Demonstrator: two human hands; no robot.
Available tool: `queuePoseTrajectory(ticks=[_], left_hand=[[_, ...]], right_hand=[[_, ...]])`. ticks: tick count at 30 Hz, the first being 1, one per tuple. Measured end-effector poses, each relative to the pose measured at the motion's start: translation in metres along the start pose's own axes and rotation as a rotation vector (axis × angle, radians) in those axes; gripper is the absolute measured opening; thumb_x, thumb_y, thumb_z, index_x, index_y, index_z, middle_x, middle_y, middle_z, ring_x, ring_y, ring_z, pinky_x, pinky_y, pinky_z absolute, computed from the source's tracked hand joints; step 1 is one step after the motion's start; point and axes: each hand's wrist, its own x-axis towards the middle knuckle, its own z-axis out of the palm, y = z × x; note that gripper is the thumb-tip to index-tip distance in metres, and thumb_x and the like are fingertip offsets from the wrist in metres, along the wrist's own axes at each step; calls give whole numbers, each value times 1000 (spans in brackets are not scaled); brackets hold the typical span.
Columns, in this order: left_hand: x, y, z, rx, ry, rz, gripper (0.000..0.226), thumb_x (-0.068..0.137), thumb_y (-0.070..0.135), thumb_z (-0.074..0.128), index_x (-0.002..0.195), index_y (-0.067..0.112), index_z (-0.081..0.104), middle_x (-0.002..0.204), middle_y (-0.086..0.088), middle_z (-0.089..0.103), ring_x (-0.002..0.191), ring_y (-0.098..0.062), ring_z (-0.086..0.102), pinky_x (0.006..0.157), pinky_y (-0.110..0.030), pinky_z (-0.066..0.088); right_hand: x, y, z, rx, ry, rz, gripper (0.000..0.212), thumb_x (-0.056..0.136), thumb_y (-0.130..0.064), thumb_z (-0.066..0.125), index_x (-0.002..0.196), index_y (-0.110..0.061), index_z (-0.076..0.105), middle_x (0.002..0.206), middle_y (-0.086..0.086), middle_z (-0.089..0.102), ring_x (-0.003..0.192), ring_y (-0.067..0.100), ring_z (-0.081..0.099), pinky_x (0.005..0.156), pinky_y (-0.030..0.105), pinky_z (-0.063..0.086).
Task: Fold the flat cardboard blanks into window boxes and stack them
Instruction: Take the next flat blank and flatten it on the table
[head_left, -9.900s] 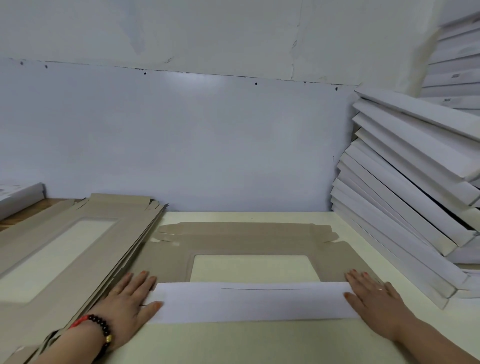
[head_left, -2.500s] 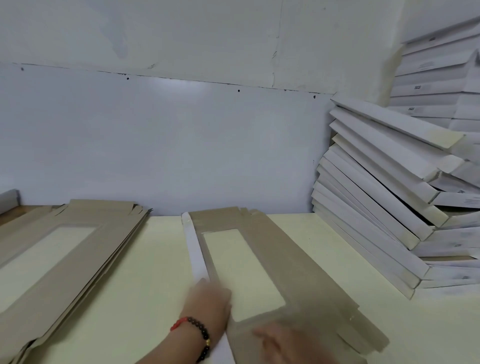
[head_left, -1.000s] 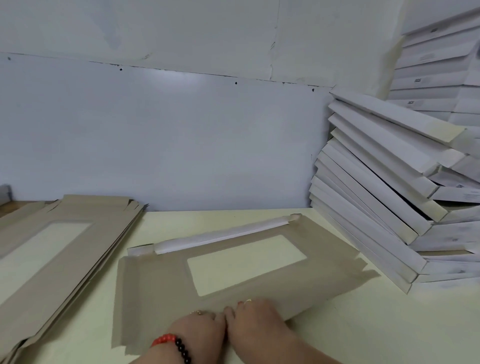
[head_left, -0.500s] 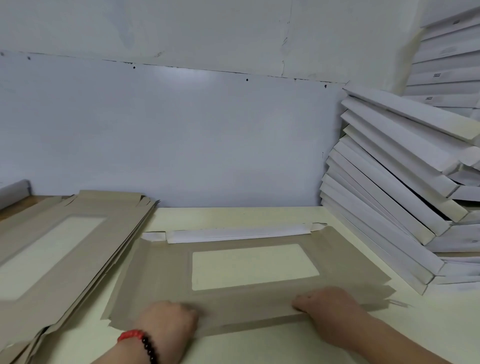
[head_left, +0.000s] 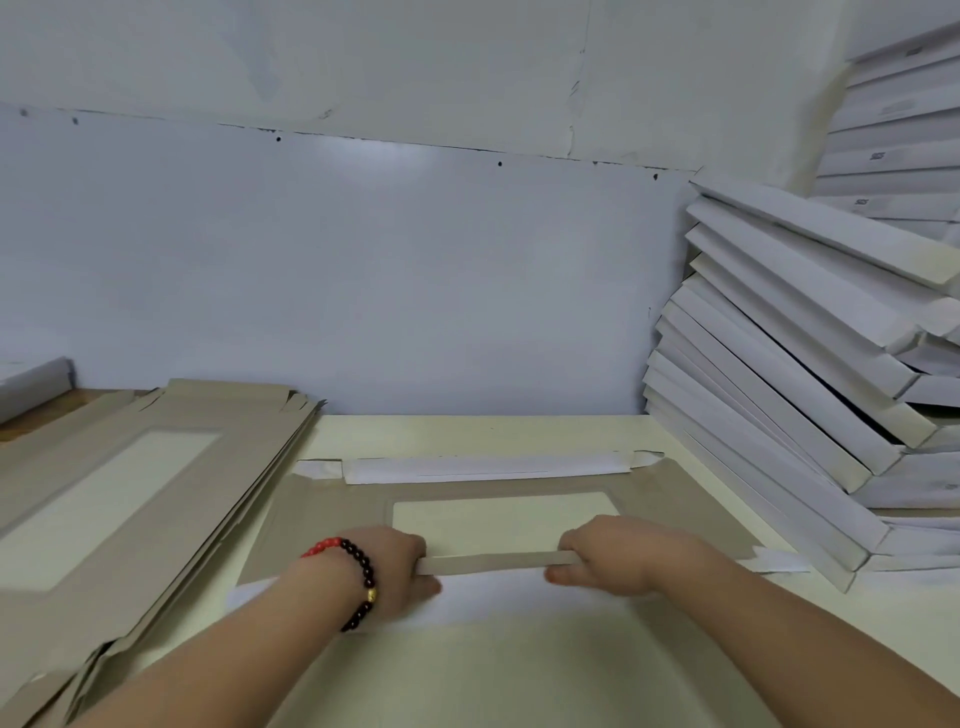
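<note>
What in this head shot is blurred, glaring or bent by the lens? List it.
Head view: soft glare patch on the blue wall panel; the wide lens bows the panel's top edge and tilts the finished boxes at right; the blank stack smears toward the lower left corner; left hand and right hand look slightly soft, gripping the near flap; shadows are faint.

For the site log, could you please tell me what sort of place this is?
Probably a packaging workbench in a small workshop. A pile of flat cardboard blanks lies on the left, folded white boxes are stacked on the right, and both hands fold a blank on the table.
</note>
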Motion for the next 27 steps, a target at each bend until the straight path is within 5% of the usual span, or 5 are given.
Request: queuePoseTrajectory(ticks=[6,10,15,21,27], left_hand=[[14,21,36,114,375,-37,40,95,55,23,107,27,49,107,1,61,105,-24,53,90,-37,34],[16,21,53,141,416,-41,28,96,32,32,114,23,53,112,-1,56,109,-25,48,100,-37,30],[11,30,49,23,591,25,48,33,15,85,77,20,69,74,-1,59,64,-22,59,58,-32,53],[28,34,78,-141,425,5,48,97,39,27,142,22,29,151,1,24,139,-23,19,112,-32,16],[25,-2,86,-11,231,-53,70,94,60,6,154,25,-5,161,5,-13,145,-22,-24,113,-43,-18]], right_hand=[[19,-6,15,-106,179,73,64,88,-75,24,114,-22,49,90,1,59,85,26,52,74,37,35],[30,-18,39,-262,360,33,52,99,-54,21,123,-19,52,120,6,58,110,27,53,111,44,23],[29,-54,58,-159,688,-126,40,72,-31,75,111,-21,69,120,-1,65,104,20,64,101,40,45],[41,-90,75,79,370,-171,59,103,-36,19,155,-15,2,162,-3,-10,147,13,-13,118,37,-9],[41,-26,76,4,183,-40,63,101,-49,14,154,-22,-7,160,-7,-18,146,10,-18,118,39,-11]])
